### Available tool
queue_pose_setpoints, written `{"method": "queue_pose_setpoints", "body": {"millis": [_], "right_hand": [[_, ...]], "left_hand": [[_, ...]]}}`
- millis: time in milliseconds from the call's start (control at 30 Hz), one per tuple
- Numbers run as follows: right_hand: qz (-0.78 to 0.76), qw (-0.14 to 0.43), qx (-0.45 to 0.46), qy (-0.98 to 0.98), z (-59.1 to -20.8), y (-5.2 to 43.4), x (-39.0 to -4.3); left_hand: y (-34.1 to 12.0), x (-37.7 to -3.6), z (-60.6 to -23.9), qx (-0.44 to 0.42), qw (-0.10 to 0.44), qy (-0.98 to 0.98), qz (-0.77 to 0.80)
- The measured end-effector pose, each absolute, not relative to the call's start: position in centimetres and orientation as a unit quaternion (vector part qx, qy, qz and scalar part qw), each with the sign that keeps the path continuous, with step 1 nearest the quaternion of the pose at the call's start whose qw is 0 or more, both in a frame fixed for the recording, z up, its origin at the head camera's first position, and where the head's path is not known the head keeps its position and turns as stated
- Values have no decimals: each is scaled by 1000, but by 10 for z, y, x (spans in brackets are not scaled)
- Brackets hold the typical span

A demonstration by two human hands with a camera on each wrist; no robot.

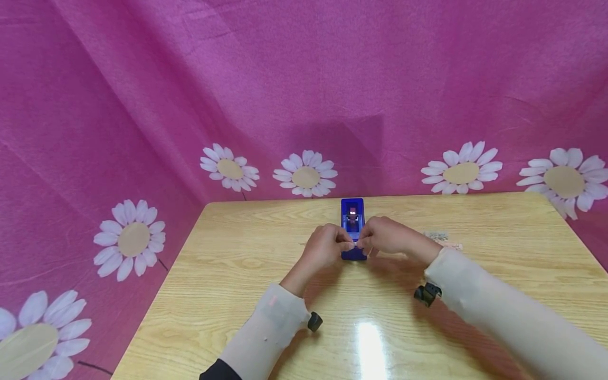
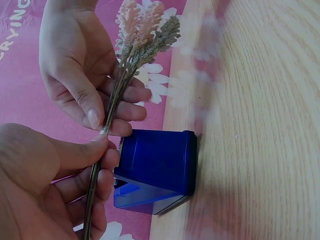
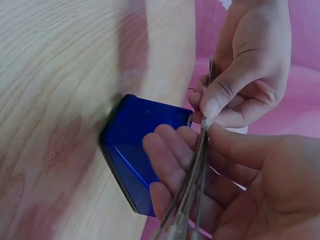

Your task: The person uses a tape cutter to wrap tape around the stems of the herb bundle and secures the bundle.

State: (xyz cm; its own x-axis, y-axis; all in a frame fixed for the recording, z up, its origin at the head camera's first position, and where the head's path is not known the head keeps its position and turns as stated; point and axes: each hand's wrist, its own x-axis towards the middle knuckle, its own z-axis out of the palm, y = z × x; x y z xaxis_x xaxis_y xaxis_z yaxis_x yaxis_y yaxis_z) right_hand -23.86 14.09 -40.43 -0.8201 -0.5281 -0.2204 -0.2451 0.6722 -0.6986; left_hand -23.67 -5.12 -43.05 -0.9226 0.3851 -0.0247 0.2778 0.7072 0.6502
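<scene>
item: 1 bundle of thin artificial flower stems [image 2: 111, 112], held just above the blue box [image 1: 353, 228] at the far middle of the wooden table [image 1: 237, 274]. our left hand [image 1: 324, 247] and right hand [image 1: 386, 236] both pinch the stems between thumb and curled fingers, meeting over the box. we judge the bundle light, springy and easily bent, best gripped low on the stalks, away from the soft pink and grey heads [image 2: 145, 27].

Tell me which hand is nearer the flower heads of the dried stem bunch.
Right. The right hand pinches the thin dried stems just below the pink and grey flower heads; the left hand grips the stems farther down, above the blue plastic box.
</scene>
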Motion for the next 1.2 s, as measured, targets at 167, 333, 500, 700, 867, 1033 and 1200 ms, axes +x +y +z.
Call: {"method": "queue_pose_setpoints", "body": {"millis": [167,333,500,700,867,1033,1200], "right_hand": [[-373,209,-210,879,-411,141,-241],[-359,177,-209,892,-416,142,-241],[-345,143,-197,907,-416,139,-237],[-320,94,-192,923,-414,137,-231],[-306,79,-193,929,-412,135,-229],[-302,86,-188,931,-411,135,-229],[-297,104,-189,930,-409,136,-231]], "left_hand": [[-51,-236,-430,176,79,919,344],[-52,-236,-430,178,75,918,346],[-54,-237,-428,185,93,908,364],[-56,-237,-423,187,123,904,364],[-55,-239,-422,197,120,912,340],[-53,-240,-424,193,108,916,336],[-52,-240,-425,185,104,917,339]]}}
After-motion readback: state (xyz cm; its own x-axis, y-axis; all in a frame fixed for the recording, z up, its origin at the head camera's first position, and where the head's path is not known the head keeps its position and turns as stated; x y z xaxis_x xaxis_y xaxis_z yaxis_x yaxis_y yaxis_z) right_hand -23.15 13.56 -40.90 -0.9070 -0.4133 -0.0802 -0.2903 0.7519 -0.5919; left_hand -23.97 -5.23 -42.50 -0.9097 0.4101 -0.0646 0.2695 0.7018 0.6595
